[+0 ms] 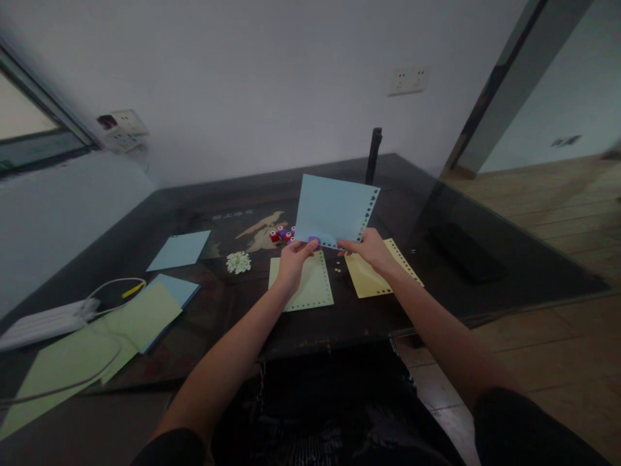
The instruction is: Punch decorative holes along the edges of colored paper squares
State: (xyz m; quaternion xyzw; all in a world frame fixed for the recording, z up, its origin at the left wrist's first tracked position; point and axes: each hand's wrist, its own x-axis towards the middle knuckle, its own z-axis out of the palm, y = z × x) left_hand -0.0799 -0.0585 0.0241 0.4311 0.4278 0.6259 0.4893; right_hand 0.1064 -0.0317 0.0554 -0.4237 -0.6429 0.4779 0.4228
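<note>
The light blue paper sheet with punched holes along its right and bottom edges (334,210) is being held up above the dark glass table (485,213), tilted toward the camera. In the head view, the left hand (292,260) is closing on a small purple hole punch (314,241) at the bottom edge of this sheet. The right hand (369,249) is pinching the lower right part of the same sheet between thumb and fingers.

Under the hands, a pale green perforated sheet (310,288) and a yellow perforated sheet (373,275) are lying flat on the table, just beside each other. Behind the left hand, some small red and purple punches (280,234) are standing together. Near them, a little pile of punched paper bits (238,261) is lying. Further left, more blue and green sheets (145,314) are lying beside a white power strip (43,321) with its cable.
</note>
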